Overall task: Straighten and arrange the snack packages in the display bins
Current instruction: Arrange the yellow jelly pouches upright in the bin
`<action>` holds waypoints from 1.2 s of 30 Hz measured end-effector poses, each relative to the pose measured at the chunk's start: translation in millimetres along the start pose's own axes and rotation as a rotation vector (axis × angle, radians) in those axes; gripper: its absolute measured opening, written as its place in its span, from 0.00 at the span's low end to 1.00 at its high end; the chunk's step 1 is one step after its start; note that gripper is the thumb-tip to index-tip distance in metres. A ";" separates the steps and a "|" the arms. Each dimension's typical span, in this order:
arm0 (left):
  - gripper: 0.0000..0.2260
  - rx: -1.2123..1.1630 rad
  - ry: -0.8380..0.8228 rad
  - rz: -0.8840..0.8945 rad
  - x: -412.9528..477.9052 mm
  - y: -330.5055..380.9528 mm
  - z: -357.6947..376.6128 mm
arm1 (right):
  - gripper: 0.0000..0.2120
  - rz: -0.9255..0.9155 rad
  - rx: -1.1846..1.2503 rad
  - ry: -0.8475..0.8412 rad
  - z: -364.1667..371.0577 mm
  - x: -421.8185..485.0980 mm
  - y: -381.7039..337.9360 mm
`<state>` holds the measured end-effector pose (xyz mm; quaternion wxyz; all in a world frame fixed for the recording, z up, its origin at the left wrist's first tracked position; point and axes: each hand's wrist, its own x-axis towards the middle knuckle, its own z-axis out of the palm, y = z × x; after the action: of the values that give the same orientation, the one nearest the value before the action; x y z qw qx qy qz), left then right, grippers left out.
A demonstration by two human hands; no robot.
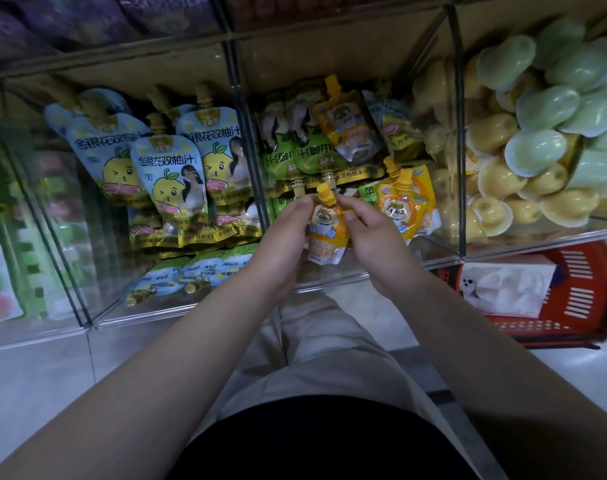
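Observation:
Both hands hold one small orange spout pouch [327, 233] with a cartoon animal and a yellow cap, upright over the front of the middle clear bin [329, 287]. My left hand [288, 233] grips its left edge and my right hand [371, 233] pinches its right edge near the cap. More orange pouches [407, 206] lie to the right in the same bin, one [350, 129] leans at the back, and green pouches [288, 147] lie jumbled among them. The left bin holds light-blue pouches [170, 181], some upright, some flat at the front.
The right bin is heaped with yellow and pale-green jelly cups [537, 150]. A red shopping basket [579, 296] with a white package sits on the floor under it. Another clear bin [4, 237] with pink and green packs is far left. Shelves run above.

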<state>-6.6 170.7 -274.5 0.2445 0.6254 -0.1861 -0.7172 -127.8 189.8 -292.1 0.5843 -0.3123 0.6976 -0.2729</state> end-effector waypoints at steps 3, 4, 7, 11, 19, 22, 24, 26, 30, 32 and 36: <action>0.11 -0.024 0.009 0.006 -3.6 2.0 -1.2 | 0.19 -0.007 0.031 -0.005 -1.7 -4.2 -6.3; 0.10 -0.046 0.008 0.003 -5.5 3.3 -1.5 | 0.18 -0.008 0.035 -0.003 -3.0 -5.2 -8.2; 0.13 -0.098 -0.018 0.004 -11.1 5.7 -3.8 | 0.17 -0.008 0.041 0.017 -8.6 -7.5 -15.5; 0.15 -0.013 -0.101 0.056 -16.8 4.4 -12.8 | 0.16 -0.028 0.070 0.019 -12.7 -12.1 -26.9; 0.12 0.012 -0.154 0.143 -42.8 19.2 -24.2 | 0.11 -0.073 0.085 0.005 -0.6 -32.4 -47.2; 0.10 0.021 -0.126 0.176 -54.8 25.8 -33.7 | 0.11 -0.086 0.106 -0.019 5.3 -39.6 -55.5; 0.09 0.018 -0.114 0.192 -61.4 29.6 -42.0 | 0.12 -0.115 0.119 -0.025 13.2 -45.0 -63.0; 0.09 -0.005 -0.097 0.204 -69.0 34.8 -50.3 | 0.12 -0.129 0.130 -0.031 22.2 -50.7 -71.0; 0.08 -0.023 -0.100 0.248 -83.0 46.8 -68.1 | 0.11 -0.186 0.140 -0.041 39.0 -64.5 -86.6; 0.08 -0.015 -0.122 0.274 -90.2 53.1 -76.5 | 0.11 -0.202 0.142 -0.038 46.4 -70.3 -93.2; 0.09 -0.025 -0.145 0.314 -103.5 64.8 -92.6 | 0.12 -0.238 0.159 -0.041 61.8 -80.6 -107.9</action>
<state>102.6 182.2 -167.8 0.3471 0.5321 -0.2897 -0.7159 -44.5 178.9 -170.1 0.5847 -0.3511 0.6196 -0.3884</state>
